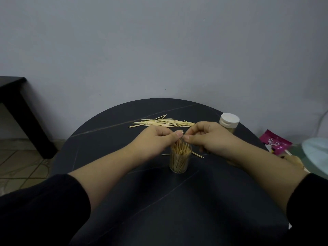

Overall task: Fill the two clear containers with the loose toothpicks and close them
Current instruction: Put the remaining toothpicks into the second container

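It looks like a room in a home. A round black stone-look table with thin pale veins (159, 201) stands against a plain grey-blue painted wall (159, 41) on a beige tiled floor (21, 166). A low black side table (12, 89) is on the left and a pink foil packet (276, 143) on the right.

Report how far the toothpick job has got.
Done: the far container, capped white, looks filled. In hand: left hand and right hand pinch toothpicks at the mouth of the open container, which looks nearly full. Left: the loose pile behind, then closing it.
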